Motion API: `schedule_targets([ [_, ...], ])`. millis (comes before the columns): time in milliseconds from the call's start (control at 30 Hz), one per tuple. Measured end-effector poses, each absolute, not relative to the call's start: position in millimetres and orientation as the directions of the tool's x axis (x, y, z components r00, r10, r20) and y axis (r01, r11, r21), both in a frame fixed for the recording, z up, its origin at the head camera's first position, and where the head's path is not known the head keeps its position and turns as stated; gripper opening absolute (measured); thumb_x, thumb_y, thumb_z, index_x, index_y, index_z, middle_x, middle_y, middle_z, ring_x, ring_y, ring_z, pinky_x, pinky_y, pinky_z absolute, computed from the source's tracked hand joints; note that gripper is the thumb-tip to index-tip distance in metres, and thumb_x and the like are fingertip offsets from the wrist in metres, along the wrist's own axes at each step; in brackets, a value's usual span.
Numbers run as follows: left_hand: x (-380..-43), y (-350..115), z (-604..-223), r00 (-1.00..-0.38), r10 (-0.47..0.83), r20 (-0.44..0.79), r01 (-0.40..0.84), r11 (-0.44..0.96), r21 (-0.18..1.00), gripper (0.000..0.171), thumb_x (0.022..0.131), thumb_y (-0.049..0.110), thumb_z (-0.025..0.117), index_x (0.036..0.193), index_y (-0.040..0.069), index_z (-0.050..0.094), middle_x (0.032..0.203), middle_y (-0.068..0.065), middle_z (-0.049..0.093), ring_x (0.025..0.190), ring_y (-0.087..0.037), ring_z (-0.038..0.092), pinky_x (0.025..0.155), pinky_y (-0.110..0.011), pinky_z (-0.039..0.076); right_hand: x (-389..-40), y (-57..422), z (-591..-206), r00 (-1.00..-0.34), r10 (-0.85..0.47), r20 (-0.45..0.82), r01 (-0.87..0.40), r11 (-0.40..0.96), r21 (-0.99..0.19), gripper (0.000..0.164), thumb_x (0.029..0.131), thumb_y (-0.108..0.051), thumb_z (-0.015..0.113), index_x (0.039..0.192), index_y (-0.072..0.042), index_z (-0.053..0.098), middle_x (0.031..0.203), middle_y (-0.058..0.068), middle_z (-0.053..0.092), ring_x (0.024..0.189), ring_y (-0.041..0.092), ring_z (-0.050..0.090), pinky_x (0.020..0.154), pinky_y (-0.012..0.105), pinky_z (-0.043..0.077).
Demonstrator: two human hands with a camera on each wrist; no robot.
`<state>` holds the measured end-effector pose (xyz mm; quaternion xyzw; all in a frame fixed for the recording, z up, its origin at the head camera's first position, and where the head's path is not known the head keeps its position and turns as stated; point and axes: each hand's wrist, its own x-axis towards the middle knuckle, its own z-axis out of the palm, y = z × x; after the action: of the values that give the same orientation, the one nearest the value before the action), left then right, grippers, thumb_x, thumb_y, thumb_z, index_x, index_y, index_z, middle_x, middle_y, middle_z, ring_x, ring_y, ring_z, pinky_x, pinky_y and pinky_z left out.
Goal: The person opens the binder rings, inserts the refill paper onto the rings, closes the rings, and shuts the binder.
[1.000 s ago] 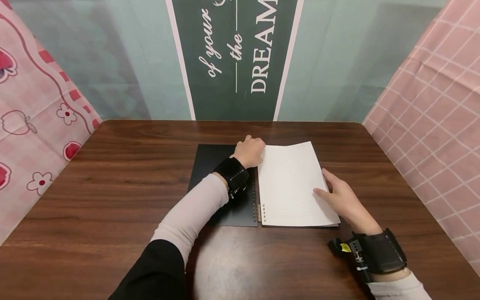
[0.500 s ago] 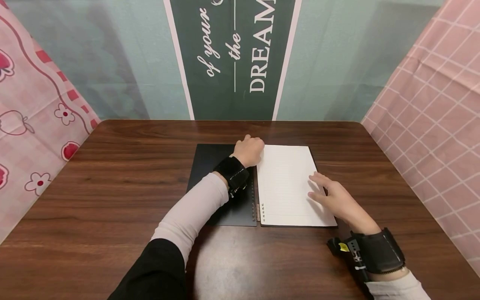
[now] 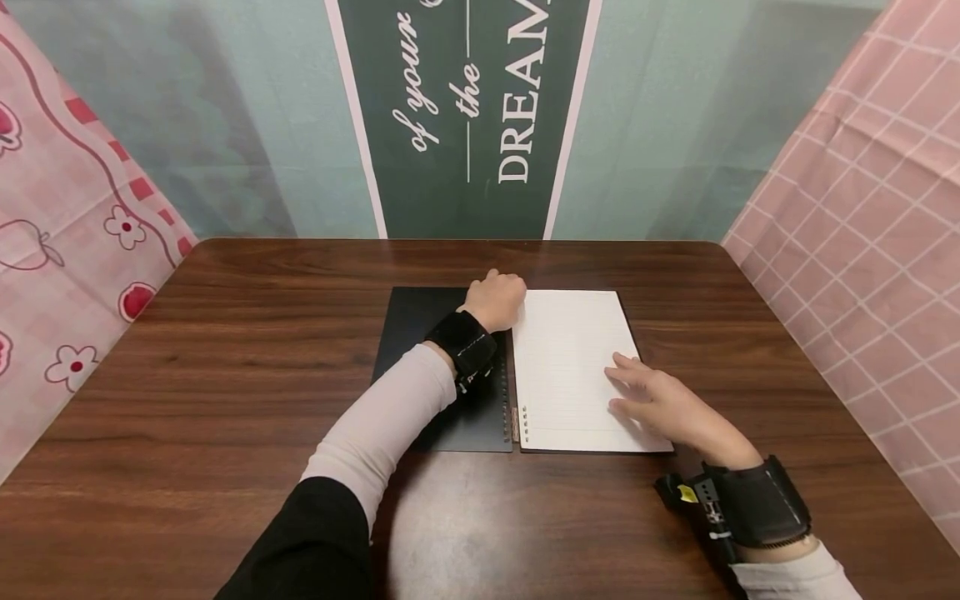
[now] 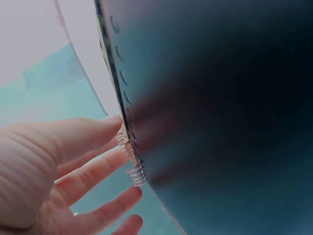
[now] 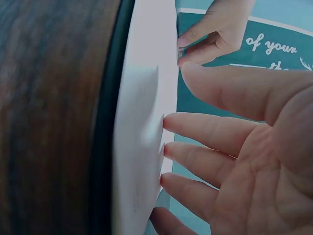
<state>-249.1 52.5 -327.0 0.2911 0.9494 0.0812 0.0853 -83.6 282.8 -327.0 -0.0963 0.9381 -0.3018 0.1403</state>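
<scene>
A loose-leaf notebook with a black cover (image 3: pixel 411 321) lies open on the table, its lined white pages (image 3: pixel 566 358) on the right half. Clear binder rings (image 4: pixel 138 175) run along its spine. My left hand (image 3: pixel 496 301) is at the far end of the spine. In the left wrist view its thumb and fingers pinch the ring binding. My right hand (image 3: pixel 667 406) is over the lower right of the page, fingers spread and nearly straight. In the right wrist view its fingertips (image 5: pixel 171 149) are right at the paper's surface, with nothing gripped.
The brown wooden table (image 3: pixel 225 375) extends around the notebook. Behind it hangs a green lettered backdrop (image 3: pixel 465 200). A pink patterned cloth (image 3: pixel 67 275) hangs on the left and a pink checked cloth (image 3: pixel 870 250) on the right.
My right hand has let go of the page's right edge and moved inward and slightly nearer over the paper. The lifted page now lies flat. My left hand stays at the spine.
</scene>
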Motion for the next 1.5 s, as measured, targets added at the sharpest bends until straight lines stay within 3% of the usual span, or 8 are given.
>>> schedule_targets([
  [300,-249.4,31.9,-320.7,-0.787,0.611,-0.091,0.566,0.772,0.290,0.020,0.101,0.016,0.050,0.087,0.010,0.064,0.113,-0.007,0.061,0.105,-0.028,0.048,0.080,-0.041,0.040,-88.0,280.8,-322.7,-0.942,-0.261,-0.211,-0.092,0.805,-0.586,0.052,0.096,-0.021,0.064,0.137,0.009,0.053,0.154,0.032,0.034,0.143,0.052,0.028,0.109,0.066,0.029],
  [700,-258.9,4.7,-314.8,-0.859,0.496,-0.128,0.368,0.772,0.519,0.041,0.100,0.020,0.058,0.139,0.008,0.056,0.142,-0.009,0.057,0.129,-0.027,0.056,0.105,-0.045,0.047,-131.5,255.4,-300.9,-0.964,-0.240,-0.113,-0.144,0.831,-0.538,0.044,0.099,-0.019,0.059,0.136,0.003,0.056,0.141,0.028,0.053,0.126,0.049,0.053,0.100,0.060,0.044],
  [967,-255.3,8.8,-326.7,-0.909,0.397,-0.128,0.270,0.793,0.547,0.037,0.098,0.017,0.058,0.134,0.012,0.061,0.130,-0.008,0.064,0.099,-0.026,0.064,0.075,-0.040,0.052,-180.1,218.5,-301.8,-0.990,-0.130,-0.061,-0.055,0.733,-0.678,0.037,0.099,-0.011,0.056,0.133,0.003,0.058,0.123,0.025,0.065,0.107,0.038,0.064,0.087,0.041,0.053],
  [1133,-257.0,14.6,-331.5,-0.921,0.360,-0.146,0.250,0.837,0.486,0.005,0.092,0.010,0.060,0.089,0.010,0.063,0.082,-0.003,0.055,0.066,-0.017,0.045,0.052,-0.028,0.031,-209.5,198.0,-312.0,-0.988,0.008,-0.155,0.139,0.493,-0.859,0.038,0.101,-0.012,0.050,0.136,-0.001,0.056,0.118,0.021,0.065,0.099,0.030,0.065,0.081,0.028,0.051],
  [1200,-258.0,17.1,-332.6,-0.921,0.358,-0.152,0.256,0.852,0.457,0.020,0.090,0.008,0.060,0.074,0.012,0.050,0.074,-0.002,0.043,0.062,-0.018,0.040,0.051,-0.029,0.028,-219.0,192.0,-315.3,-0.970,0.035,-0.239,0.236,0.361,-0.902,0.040,0.101,-0.013,0.050,0.139,-0.001,0.053,0.117,0.016,0.064,0.096,0.025,0.064,0.082,0.026,0.050],
  [1333,-256.6,21.4,-333.1,-0.925,0.349,-0.151,0.263,0.873,0.410,0.021,0.090,0.009,0.063,0.072,0.012,0.052,0.089,-0.005,0.052,0.078,-0.023,0.052,0.057,-0.034,0.037,-232.1,182.9,-324.0,-0.933,0.059,-0.356,0.361,0.184,-0.914,0.043,0.100,-0.009,0.051,0.142,0.002,0.049,0.128,0.012,0.058,0.097,0.017,0.060,0.082,0.022,0.050],
  [1433,-253.6,24.6,-333.4,-0.924,0.345,-0.163,0.264,0.886,0.380,0.003,0.092,0.012,0.062,0.092,0.011,0.065,0.114,-0.008,0.059,0.105,-0.030,0.057,0.070,-0.040,0.047,-235.2,180.0,-333.7,-0.927,0.074,-0.368,0.376,0.204,-0.904,0.043,0.100,-0.006,0.048,0.142,0.004,0.049,0.143,0.016,0.051,0.105,0.016,0.057,0.082,0.018,0.050],
  [1500,-252.4,26.6,-333.4,-0.927,0.339,-0.161,0.265,0.895,0.359,0.013,0.093,0.013,0.061,0.104,0.011,0.068,0.124,-0.009,0.059,0.117,-0.032,0.055,0.078,-0.044,0.051,-235.7,178.9,-339.5,-0.934,0.066,-0.351,0.356,0.240,-0.903,0.042,0.101,-0.005,0.047,0.142,0.005,0.048,0.148,0.019,0.048,0.103,0.015,0.059,0.081,0.016,0.050],
])
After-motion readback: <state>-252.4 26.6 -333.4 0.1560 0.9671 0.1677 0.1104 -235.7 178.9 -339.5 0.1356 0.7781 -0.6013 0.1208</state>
